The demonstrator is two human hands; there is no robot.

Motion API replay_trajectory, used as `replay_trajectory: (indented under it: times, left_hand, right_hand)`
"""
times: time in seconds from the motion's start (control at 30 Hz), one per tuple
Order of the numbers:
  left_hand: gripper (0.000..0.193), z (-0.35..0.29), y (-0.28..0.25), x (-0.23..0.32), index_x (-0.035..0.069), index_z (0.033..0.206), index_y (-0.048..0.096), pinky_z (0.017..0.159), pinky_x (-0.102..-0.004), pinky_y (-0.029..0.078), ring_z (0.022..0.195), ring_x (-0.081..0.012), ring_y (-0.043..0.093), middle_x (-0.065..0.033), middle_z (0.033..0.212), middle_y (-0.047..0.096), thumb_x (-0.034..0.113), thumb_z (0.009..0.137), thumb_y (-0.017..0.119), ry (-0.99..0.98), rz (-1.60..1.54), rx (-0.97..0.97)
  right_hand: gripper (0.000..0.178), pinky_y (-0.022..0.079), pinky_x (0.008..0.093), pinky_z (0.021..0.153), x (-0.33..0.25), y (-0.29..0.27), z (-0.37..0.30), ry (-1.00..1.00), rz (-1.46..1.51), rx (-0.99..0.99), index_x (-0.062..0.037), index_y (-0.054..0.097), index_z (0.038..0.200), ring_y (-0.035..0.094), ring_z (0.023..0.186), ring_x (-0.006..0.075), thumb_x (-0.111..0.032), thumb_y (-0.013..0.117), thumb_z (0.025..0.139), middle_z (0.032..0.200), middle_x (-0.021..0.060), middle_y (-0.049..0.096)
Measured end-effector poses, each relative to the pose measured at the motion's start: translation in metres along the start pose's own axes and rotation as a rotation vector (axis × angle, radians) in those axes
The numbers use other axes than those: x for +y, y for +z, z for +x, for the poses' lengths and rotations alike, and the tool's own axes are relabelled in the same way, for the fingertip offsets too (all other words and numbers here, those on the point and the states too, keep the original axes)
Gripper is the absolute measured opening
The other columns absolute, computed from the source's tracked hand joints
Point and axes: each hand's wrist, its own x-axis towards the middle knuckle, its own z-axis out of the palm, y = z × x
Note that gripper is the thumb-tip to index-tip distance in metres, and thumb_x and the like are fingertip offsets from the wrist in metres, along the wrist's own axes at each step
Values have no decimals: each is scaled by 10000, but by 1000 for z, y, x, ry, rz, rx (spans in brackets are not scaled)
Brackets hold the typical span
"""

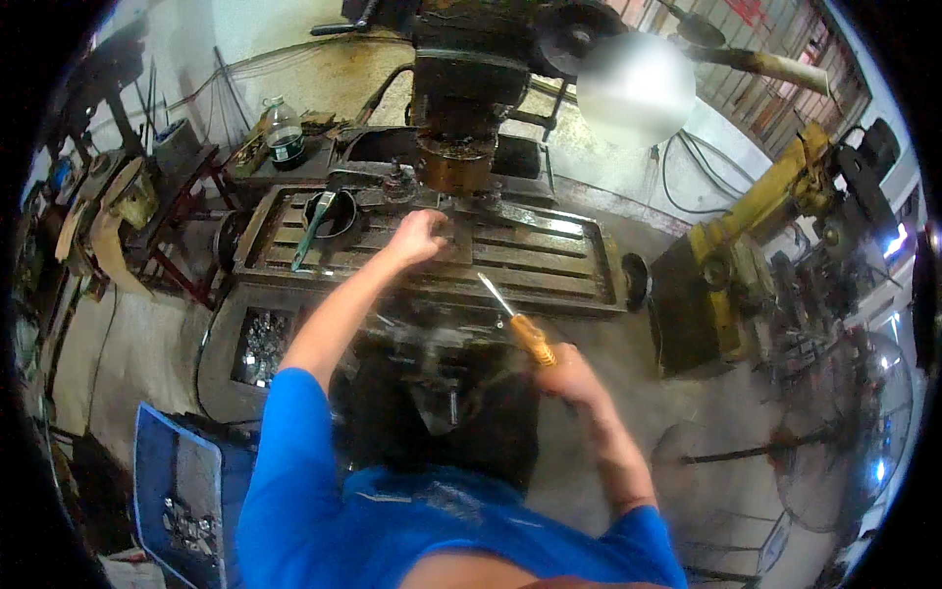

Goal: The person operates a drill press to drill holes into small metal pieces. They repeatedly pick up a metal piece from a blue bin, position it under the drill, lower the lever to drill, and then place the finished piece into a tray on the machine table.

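Observation:
My left hand [422, 238] is over the middle of the slotted machine table [535, 283], below the spindle head, with its fingers curled in. Whether anything small is inside them is hidden. Nearer to me and to the right, my right hand [572, 375] is closed around the rear of a yellow-orange tool [531, 340] with a thin silver shaft. The shaft points up and left toward the table's front edge; I cannot tell whether it is a screwdriver or an air blow gun. A dark round container [340, 218] sits on the table's left part, with a green-handled brush [312, 234] leaning across it.
The milling machine's dark head [461, 98] rises behind the table. A clear plastic jug [284, 137] stands back left. Small metal parts fill a dark tray [263, 344] and lie in a blue bin [184, 447] at left. A yellow machine [726, 265] and a fan [834, 432] stand right.

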Motion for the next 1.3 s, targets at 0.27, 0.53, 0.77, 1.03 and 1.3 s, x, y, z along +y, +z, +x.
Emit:
replay_trajectory:
  times: [0.27,0.53,0.77,1.03,1.3]
  left_hand:
    - [356,3,0,-1,102,1014,626,785,-394,426,874,-277,580,-104,953,619,193,671,664,-36,319,-101]
    - [339,9,0,-4,90,1006,633,794,-398,453,879,-315,583,-136,937,625,152,673,639,-152,273,-80]
    - [325,24,16,-11,89,999,636,794,-397,456,904,-313,573,-142,947,617,138,678,651,-128,312,-38]
    - [297,20,24,-6,122,996,636,719,-426,473,825,-325,593,-139,893,624,152,700,637,-184,406,6]
    - [327,35,18,-2,58,904,613,721,-426,492,838,-319,609,-149,870,633,268,661,678,-486,375,73]
  right_hand:
    - [264,464,434,658,-16,-6,56,-8,-295,155,21,579,665,574,707,396,-231,544,594,726,249,584]
    - [321,474,376,595,-25,-5,93,58,-207,222,51,618,688,610,576,281,-247,545,594,605,196,589]
    - [220,436,276,526,33,20,91,-86,2,431,-31,669,730,565,525,140,-179,539,632,546,103,584]
    - [239,466,375,623,86,52,111,55,-25,467,-7,639,709,608,646,327,-205,578,591,639,194,600]
    - [490,455,405,803,81,29,67,28,-160,480,-17,607,1021,580,897,381,-205,568,570,927,243,604]
